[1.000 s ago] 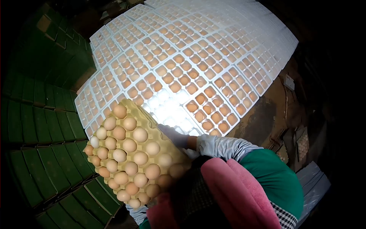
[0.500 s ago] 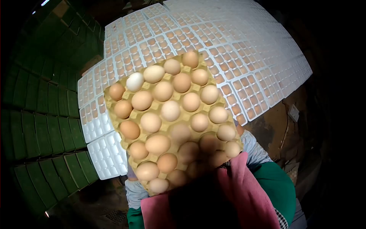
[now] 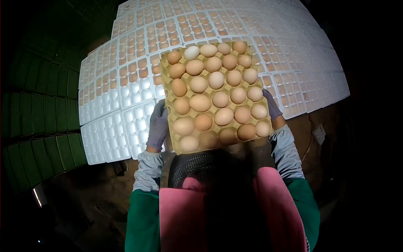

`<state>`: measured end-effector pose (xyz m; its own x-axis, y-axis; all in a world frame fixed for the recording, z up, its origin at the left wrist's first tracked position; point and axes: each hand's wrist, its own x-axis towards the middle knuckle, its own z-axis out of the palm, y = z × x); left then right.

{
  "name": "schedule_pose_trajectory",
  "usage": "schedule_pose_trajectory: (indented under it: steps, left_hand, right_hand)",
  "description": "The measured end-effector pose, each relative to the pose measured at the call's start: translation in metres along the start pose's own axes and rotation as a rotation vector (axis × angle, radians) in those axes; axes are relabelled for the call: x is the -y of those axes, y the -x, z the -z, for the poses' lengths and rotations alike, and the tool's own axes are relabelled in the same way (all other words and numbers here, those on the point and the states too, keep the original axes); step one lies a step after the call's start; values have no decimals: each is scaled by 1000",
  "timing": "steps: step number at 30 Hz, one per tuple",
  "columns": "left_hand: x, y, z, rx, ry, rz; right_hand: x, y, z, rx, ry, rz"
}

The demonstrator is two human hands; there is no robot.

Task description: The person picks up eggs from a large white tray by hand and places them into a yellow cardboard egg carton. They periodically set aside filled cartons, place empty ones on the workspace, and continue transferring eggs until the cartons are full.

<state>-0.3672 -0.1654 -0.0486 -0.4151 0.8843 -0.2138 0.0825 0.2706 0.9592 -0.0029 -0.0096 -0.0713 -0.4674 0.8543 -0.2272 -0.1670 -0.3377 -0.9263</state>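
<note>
A yellowish-brown egg tray (image 3: 171,119) full of eggs is held up in front of me, its near edge close to my body. The eggs are mostly light brown, with one white egg (image 3: 192,52) in the far row. Gloved in grey, my left hand (image 3: 158,126) grips the tray's left side. On the opposite side my right hand (image 3: 273,106) grips it too, its fingers partly hidden by the tray. Beyond and below spread white plastic egg trays (image 3: 121,103), many with brown eggs in them; the nearest left ones show bare white cells (image 3: 111,143).
Stacked dark green boxes (image 3: 37,113) line the left side. The white trays form a broad surface whose right end reaches into the dark. A pale flat object (image 3: 319,134) lies on the brown floor (image 3: 294,155) at the right.
The egg tray now appears straighter, smaller and farther from the camera, higher and to the right in view. Both gloved hands have come into sight at its sides.
</note>
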Motion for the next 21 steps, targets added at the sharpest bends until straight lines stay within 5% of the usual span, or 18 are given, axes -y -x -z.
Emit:
schedule_pose_trajectory:
  steps: [2, 4, 6, 10, 14, 16, 18, 20, 21]
  left_hand:
    - [-38, 26, 24, -141, -34, -210]
    - [-66, 65, 43, 59, -293, -395]
    - [-100, 87, 30, 329, -685, -743]
    - [-78, 102, 8, 204, -852, -810]
    - [-66, 114, -1, 132, -688, -797]
    - [-59, 120, -5, 2, -223, -472]
    - [-62, 122, -2, -105, 271, -290]
    - [-60, 109, 11, -52, 736, -228]
    - [-68, 104, 18, 50, 1009, -102]
  right_hand:
    - [54, 22, -14, -413, 459, 192]
    - [94, 78, -34, -236, 610, 326]
    - [127, 113, -64, 178, 1034, 421]
    - [111, 129, -74, 150, 1532, 535]
    - [97, 128, -54, 75, 1050, 481]
    - [87, 131, -50, -250, -14, 201]
    - [90, 128, -61, -140, -296, 190]
    - [99, 127, -80, 2, 858, 234]
    - [96, 128, -96, 33, 1253, 545]
